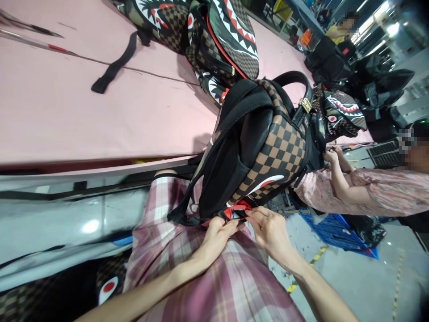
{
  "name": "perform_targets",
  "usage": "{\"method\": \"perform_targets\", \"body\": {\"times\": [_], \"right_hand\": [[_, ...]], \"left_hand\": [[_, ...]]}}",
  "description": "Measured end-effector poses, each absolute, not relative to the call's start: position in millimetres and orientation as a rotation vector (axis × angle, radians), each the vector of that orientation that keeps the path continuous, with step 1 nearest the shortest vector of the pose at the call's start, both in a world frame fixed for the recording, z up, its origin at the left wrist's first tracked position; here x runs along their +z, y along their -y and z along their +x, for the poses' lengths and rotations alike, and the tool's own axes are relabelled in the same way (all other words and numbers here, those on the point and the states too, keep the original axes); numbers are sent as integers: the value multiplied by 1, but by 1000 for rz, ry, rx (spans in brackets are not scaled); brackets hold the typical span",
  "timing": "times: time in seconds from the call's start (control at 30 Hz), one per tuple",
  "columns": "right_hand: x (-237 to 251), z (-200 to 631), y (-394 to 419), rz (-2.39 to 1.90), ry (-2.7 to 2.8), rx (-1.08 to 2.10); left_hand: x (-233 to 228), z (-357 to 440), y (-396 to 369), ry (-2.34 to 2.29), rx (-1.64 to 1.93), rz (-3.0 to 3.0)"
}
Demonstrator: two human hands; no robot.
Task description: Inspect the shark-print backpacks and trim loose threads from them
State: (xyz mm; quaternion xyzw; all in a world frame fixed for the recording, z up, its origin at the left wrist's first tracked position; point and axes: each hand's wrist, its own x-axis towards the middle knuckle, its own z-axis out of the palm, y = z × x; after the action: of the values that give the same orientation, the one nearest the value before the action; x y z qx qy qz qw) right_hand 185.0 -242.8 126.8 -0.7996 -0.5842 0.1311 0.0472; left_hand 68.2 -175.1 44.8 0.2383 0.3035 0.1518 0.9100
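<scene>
A brown-and-black checkered backpack [284,143] with black padded straps and a top handle [296,76] leans between the table edge and my lap. At its lower end, both hands meet over a small red-and-black piece [237,212] on the bag. My left hand [217,235] pinches the near side of that piece, thumb and fingers pressed together. From the other side my right hand [268,228] grips it, fingers bent round its edge. What exactly lies between the fingertips is partly hidden.
More shark-mouth backpacks [224,40] lie on the pink table [67,120]. A co-worker in a patterned garment [385,190] handles another bag [345,112] at the right. A blue crate [338,232] stands on the floor, and another checkered bag [20,297] lies at lower left.
</scene>
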Motion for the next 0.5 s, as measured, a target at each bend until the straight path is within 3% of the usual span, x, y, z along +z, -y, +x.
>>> {"method": "perform_targets", "body": {"times": [0.5], "right_hand": [[117,177,241,-2451,1815,364]], "left_hand": [[46,68,176,-721,304,598]]}}
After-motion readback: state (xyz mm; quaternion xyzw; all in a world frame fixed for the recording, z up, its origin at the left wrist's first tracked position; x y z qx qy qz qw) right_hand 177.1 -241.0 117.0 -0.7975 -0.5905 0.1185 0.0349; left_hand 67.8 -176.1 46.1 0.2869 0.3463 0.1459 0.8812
